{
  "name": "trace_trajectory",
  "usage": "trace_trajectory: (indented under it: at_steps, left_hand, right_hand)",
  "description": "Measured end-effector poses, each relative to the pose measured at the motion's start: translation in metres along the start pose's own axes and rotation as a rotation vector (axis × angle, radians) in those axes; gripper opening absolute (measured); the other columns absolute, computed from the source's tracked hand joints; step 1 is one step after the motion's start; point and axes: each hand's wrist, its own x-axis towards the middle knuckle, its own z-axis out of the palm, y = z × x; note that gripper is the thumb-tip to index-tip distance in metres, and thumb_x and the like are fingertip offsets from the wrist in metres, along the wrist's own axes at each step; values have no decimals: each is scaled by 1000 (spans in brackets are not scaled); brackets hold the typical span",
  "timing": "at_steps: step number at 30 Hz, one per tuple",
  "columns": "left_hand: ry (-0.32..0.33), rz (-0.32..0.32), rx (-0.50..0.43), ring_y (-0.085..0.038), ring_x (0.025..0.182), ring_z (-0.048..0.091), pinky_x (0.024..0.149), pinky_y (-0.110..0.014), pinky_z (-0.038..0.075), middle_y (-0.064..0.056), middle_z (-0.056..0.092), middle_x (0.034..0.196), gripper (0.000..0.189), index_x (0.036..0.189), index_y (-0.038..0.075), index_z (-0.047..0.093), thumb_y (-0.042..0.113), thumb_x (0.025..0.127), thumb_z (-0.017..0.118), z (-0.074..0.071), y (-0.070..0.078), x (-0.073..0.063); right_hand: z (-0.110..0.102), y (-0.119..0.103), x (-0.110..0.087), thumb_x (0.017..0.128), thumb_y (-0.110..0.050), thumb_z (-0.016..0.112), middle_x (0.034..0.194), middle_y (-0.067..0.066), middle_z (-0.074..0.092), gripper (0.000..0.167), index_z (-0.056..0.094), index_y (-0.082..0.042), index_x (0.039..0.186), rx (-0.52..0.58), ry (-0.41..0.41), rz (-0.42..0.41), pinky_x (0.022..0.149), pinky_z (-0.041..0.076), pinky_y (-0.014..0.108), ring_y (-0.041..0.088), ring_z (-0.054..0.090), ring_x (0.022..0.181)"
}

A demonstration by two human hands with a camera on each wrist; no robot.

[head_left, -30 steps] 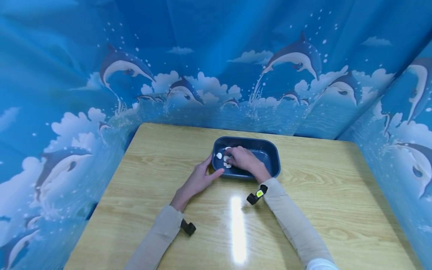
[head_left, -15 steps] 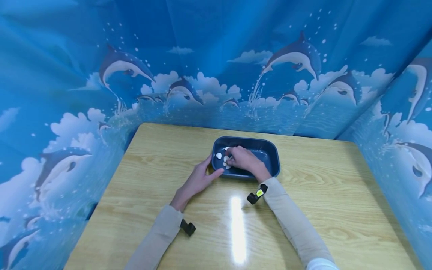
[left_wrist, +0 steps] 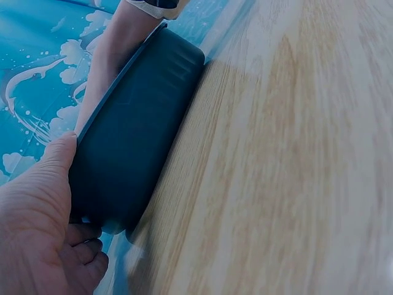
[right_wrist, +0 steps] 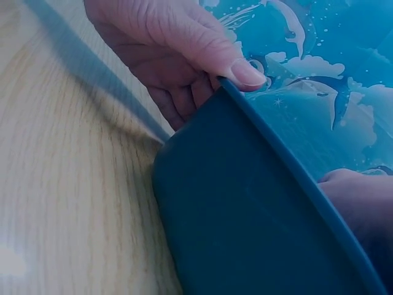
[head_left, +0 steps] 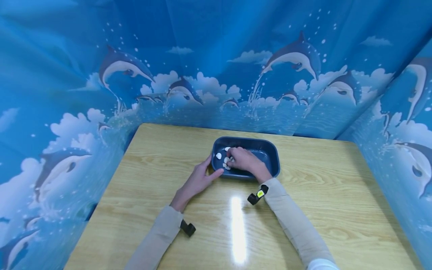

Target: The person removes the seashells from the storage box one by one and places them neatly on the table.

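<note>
A dark blue rectangular tub (head_left: 275,161) stands on the table. My left hand (head_left: 197,180) grips its near left corner; in the left wrist view the thumb (left_wrist: 61,150) lies at the rim and the fingers bend around the end wall. My right hand (head_left: 246,159) reaches down inside the tub, thumb and fingertips pinching a small pale piece that is mostly covered by them. Several small whitish, shell-like pieces lie at the left end, among them a rounded white piece (head_left: 218,156). In the right wrist view the tub's side wall (right_wrist: 245,209) hides the right fingertips.
The tub rests toward the back of a light wood-grain table (head_left: 162,150). A blue curtain (head_left: 209,45) printed with dolphins hangs behind and at both sides. A bright reflection lies on the wood between the forearms.
My right fingers have shifted slightly to the right, showing more of the pale pieces beside them. Some of those pieces have moved a little. My left hand stays at the tub's corner.
</note>
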Motion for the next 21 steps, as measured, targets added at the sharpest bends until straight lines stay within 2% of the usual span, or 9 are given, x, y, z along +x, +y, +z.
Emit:
trace_trajectory:
  at_steps: [11,21]
  left_hand:
    - [0,7,-2,-19,155,29,125,-44,30,-4,29,170,82,167,18,23,47,103,65,0,-2,0]
    - [-2,43,-10,-19,155,29,125,-44,30,-3,29,170,85,167,19,23,53,101,64,0,-5,1]
  right_hand:
    - [1,-1,2,99,-26,73,91,0,67,26,68,-8,116,-17,-14,23,69,54,33,15,60,75]
    - [2,-1,3,93,-29,80,88,1,67,29,72,-6,109,7,15,15,64,54,32,15,61,71]
